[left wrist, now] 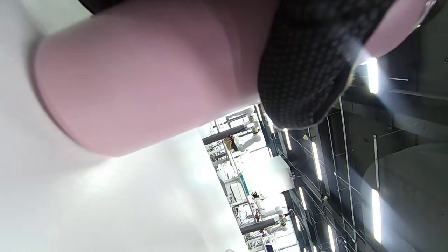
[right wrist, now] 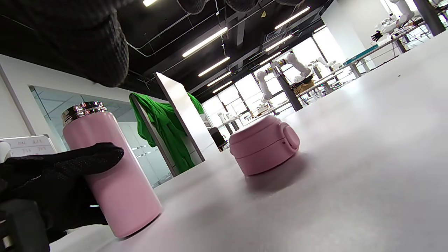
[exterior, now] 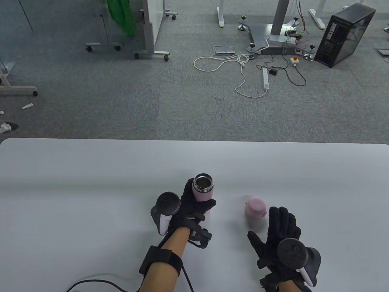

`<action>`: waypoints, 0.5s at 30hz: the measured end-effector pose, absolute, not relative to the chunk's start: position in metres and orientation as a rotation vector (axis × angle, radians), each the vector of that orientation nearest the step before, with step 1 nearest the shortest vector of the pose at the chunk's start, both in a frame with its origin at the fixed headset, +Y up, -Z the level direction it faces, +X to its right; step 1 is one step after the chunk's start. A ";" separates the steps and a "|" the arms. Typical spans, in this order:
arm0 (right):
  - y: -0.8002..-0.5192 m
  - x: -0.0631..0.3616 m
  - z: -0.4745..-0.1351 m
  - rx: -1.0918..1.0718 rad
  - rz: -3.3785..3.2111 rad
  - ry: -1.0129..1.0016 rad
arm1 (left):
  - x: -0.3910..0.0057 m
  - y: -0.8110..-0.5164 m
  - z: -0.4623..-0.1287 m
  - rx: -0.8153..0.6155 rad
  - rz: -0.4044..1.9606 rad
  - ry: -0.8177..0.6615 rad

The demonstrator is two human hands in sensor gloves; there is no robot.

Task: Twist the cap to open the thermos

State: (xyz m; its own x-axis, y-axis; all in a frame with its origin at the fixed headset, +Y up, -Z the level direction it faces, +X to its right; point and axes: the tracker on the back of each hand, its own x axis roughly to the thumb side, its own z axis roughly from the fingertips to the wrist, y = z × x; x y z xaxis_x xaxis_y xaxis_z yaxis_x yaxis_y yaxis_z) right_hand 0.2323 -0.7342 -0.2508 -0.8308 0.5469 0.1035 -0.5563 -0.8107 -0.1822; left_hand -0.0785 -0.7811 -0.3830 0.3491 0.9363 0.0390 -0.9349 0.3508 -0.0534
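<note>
Now I see my left hand (exterior: 190,208) wrapped around the pink thermos (exterior: 203,190), which stands upright on the white table (exterior: 91,182), its steel mouth uncovered above my fingers. The pink cap (exterior: 255,208) sits on the table to the right of that grip, apart from the bottle. My right hand (exterior: 278,235) is released, fingers spread, just beside the cap and holding nothing.
</note>
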 end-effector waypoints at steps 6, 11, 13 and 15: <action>-0.735 0.234 -0.250 0.049 2.542 -0.275 | -0.079 -0.784 -0.381 -0.051 1.201 -0.063; -0.736 0.234 -0.249 0.051 2.538 -0.289 | -0.085 -0.778 -0.376 -0.101 1.183 -0.059; -0.736 0.234 -0.249 0.053 2.534 -0.288 | -0.093 -0.773 -0.372 -0.136 1.200 -0.077; -0.736 0.234 -0.249 0.052 2.539 -0.288 | -0.100 -0.769 -0.368 -0.130 1.193 -0.093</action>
